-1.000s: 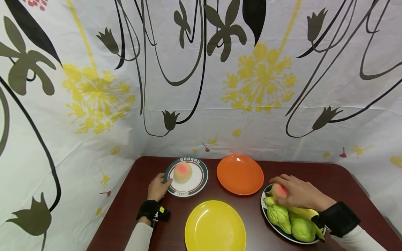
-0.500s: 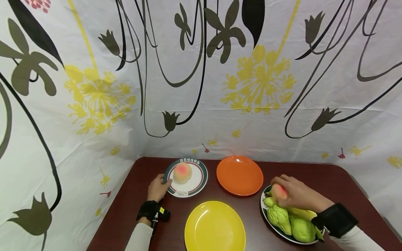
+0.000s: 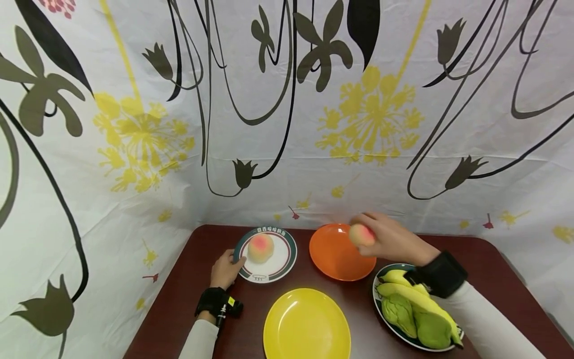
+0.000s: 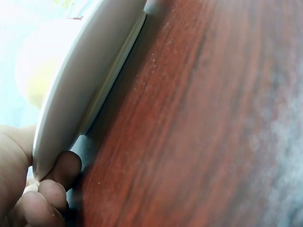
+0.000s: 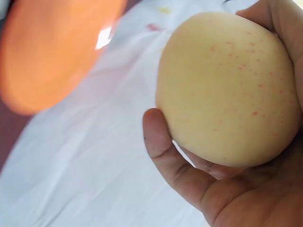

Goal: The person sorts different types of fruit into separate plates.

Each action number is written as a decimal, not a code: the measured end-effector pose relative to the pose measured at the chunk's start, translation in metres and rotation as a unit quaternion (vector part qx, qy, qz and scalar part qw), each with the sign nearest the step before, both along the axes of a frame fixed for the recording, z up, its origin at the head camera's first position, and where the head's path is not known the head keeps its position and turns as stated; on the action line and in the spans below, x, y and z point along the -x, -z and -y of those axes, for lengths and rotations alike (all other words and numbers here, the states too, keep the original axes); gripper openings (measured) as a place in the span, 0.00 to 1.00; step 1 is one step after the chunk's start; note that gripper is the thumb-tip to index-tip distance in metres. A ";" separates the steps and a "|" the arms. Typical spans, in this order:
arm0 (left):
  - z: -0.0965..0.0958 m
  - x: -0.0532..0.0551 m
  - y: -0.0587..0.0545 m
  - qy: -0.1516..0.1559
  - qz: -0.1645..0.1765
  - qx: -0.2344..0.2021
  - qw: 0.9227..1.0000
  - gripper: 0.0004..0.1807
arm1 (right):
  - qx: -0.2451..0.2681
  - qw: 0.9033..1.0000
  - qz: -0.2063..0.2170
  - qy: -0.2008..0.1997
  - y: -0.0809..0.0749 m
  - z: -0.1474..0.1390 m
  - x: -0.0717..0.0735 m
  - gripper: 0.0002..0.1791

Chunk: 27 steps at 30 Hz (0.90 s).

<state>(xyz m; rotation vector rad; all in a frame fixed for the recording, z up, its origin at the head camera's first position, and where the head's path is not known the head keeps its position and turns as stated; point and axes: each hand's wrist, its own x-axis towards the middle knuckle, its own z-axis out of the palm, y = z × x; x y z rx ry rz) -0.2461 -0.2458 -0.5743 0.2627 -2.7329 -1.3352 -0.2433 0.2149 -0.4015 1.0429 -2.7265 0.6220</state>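
Observation:
My left hand [image 3: 225, 269] pinches the near left rim of a white plate [image 3: 281, 252] with a green border; in the left wrist view the thumb lies over the rim and curled fingers [image 4: 52, 193] under it. On this plate sits a pink-and-cream peach [image 3: 260, 248]. My right hand [image 3: 390, 238] grips another peach [image 3: 361, 235], raised over the right side of an orange plate [image 3: 334, 257]. Filling much of the right wrist view is the held peach's pale, red-speckled side [image 5: 227, 90], with fingers curled round it.
A yellow plate [image 3: 307, 324] lies at the front middle of the dark red table [image 3: 251, 319]. At the right, a green-rimmed plate [image 3: 394, 331] bears bananas [image 3: 414, 297] and green fruit-like pieces [image 3: 431, 329]. Patterned white cloth [image 3: 269, 199] hangs behind and at the left.
My right hand has lifted the peach from over the right plate and carried it leftward to the orange plate, uncovering the bananas. The left hand keeps its hold on the white plate.

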 end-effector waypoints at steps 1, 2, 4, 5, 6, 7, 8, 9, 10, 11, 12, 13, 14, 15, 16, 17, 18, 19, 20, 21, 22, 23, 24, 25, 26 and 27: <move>0.000 0.000 0.001 0.001 -0.002 0.000 1.000 0.31 | 0.004 1.000 -0.001 -0.010 -0.003 0.012 0.005 0.29; 0.001 0.000 0.001 0.000 -0.005 -0.001 1.000 0.31 | 0.011 1.000 0.001 -0.020 -0.006 0.025 0.009 0.30; 0.001 0.001 0.002 -0.002 -0.008 -0.004 1.000 0.32 | 0.022 0.999 0.004 -0.039 -0.008 0.051 0.017 0.31; 0.001 0.001 0.003 0.000 -0.010 -0.004 1.000 0.32 | 0.026 0.998 0.001 -0.049 -0.008 0.065 0.021 0.31; 0.001 0.001 0.003 0.001 -0.010 -0.005 1.000 0.32 | 0.031 0.998 0.001 -0.058 -0.006 0.078 0.025 0.31; 0.001 0.001 0.003 0.002 -0.009 -0.006 1.000 0.32 | 0.032 0.997 0.002 -0.067 -0.005 0.091 0.028 0.31; 0.000 0.001 0.003 0.000 -0.006 -0.007 1.000 0.32 | 0.034 0.997 0.004 -0.072 -0.002 0.105 0.031 0.30; 0.000 0.001 0.002 0.001 -0.004 -0.008 1.000 0.32 | 0.035 0.996 0.006 -0.078 0.001 0.118 0.034 0.30; 0.000 0.001 0.002 0.001 -0.002 -0.008 1.000 0.32 | 0.033 0.996 0.006 -0.085 0.006 0.131 0.036 0.30; -0.001 0.000 0.002 0.001 0.000 -0.007 1.000 0.32 | 0.031 0.995 0.008 -0.090 0.011 0.143 0.038 0.29; -0.001 0.000 0.001 0.000 0.003 -0.007 1.000 0.32 | 0.025 0.995 0.012 -0.095 0.016 0.154 0.039 0.30; -0.001 0.000 0.001 0.000 0.002 -0.006 1.000 0.31 | 0.019 0.995 0.018 -0.101 0.021 0.165 0.040 0.29; -0.002 0.000 0.000 0.000 0.001 -0.004 1.000 0.31 | 0.012 0.994 0.026 -0.104 0.028 0.175 0.040 0.30; -0.002 0.000 -0.001 0.000 0.001 -0.002 1.000 0.31 | 0.001 0.994 0.034 -0.107 0.034 0.184 0.039 0.30; -0.003 0.000 -0.001 0.000 0.001 -0.002 1.000 0.31 | -0.010 0.993 0.043 -0.107 0.041 0.191 0.038 0.30; -0.004 0.000 -0.002 0.000 0.001 -0.002 1.000 0.31 | -0.021 0.993 0.052 -0.105 0.047 0.198 0.037 0.30; -0.005 0.000 -0.003 0.000 0.002 -0.001 1.000 0.31 | -0.031 0.992 0.060 -0.103 0.054 0.204 0.036 0.30; -0.006 0.000 -0.003 -0.001 0.002 0.000 1.000 0.31 | -0.038 0.992 0.067 -0.102 0.060 0.210 0.035 0.30; -0.007 0.000 -0.004 -0.001 0.003 -0.001 1.000 0.32 | -0.044 0.992 0.069 -0.096 0.066 0.215 0.034 0.30; -0.007 0.000 -0.005 -0.001 0.005 -0.003 1.000 0.32 | -0.049 0.992 0.068 -0.093 0.071 0.219 0.034 0.31; -0.007 0.000 -0.005 0.000 0.004 -0.004 1.000 0.32 | -0.050 0.992 0.068 -0.090 0.075 0.222 0.034 0.31; -0.006 0.000 -0.006 0.002 0.004 -0.004 1.000 0.32 | -0.050 0.993 0.062 -0.089 0.078 0.226 0.035 0.31; -0.005 0.000 -0.006 0.004 0.003 -0.003 1.000 0.32 | -0.048 0.993 0.056 -0.090 0.080 0.229 0.036 0.31; -0.004 0.000 -0.006 0.006 0.002 -0.003 1.000 0.32 | -0.047 0.994 0.048 -0.090 0.082 0.231 0.038 0.30; -0.003 0.001 -0.006 0.007 0.001 -0.002 1.000 0.32 | -0.048 0.994 0.039 -0.091 0.083 0.234 0.039 0.31; -0.002 0.001 -0.005 0.007 0.000 -0.002 1.000 0.32 | -0.047 0.994 0.029 -0.095 0.084 0.236 0.041 0.30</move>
